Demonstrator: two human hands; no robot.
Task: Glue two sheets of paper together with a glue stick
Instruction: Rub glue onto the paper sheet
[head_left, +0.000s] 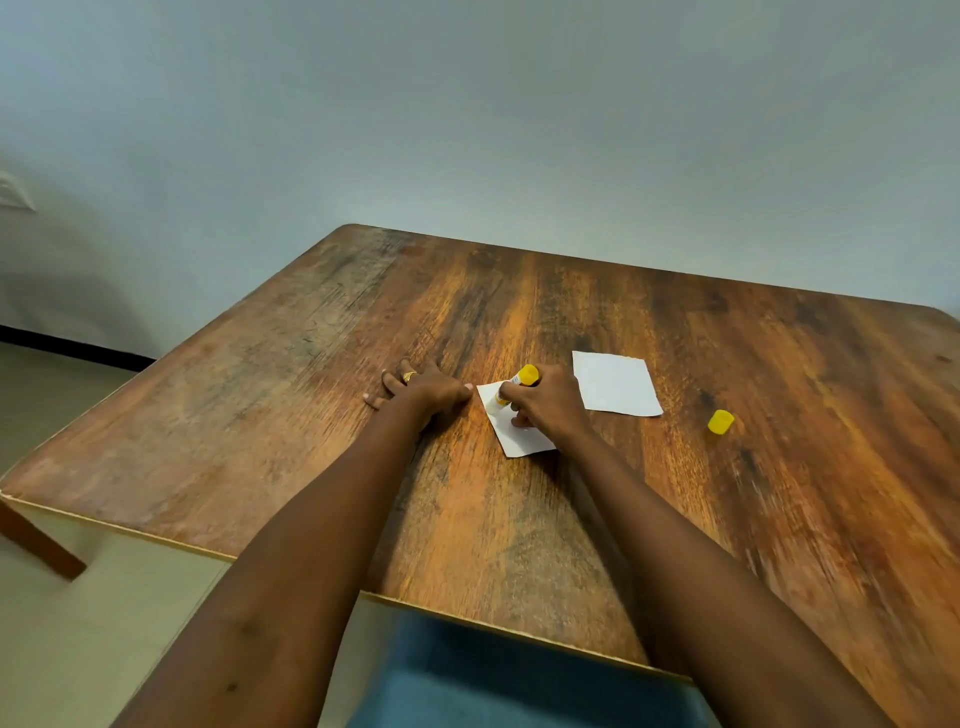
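Note:
A small white sheet of paper (521, 439) lies on the wooden table, partly under my right hand (545, 402). That hand is shut on a glue stick (514, 385) with a yellow end, its tip tilted down onto the sheet's far left part. My left hand (421, 389) rests flat on the table just left of the sheet, fingers spread, its thumb tip at the paper's left corner. A second, larger white sheet (615, 384) lies to the right of my right hand, apart from the first. The yellow cap (720, 421) sits alone further right.
The brown wooden table (311, 415) stands against a pale wall; its near edge runs across the lower part of the view. A table leg and pale floor show at the left. Blue fabric is visible below the near edge.

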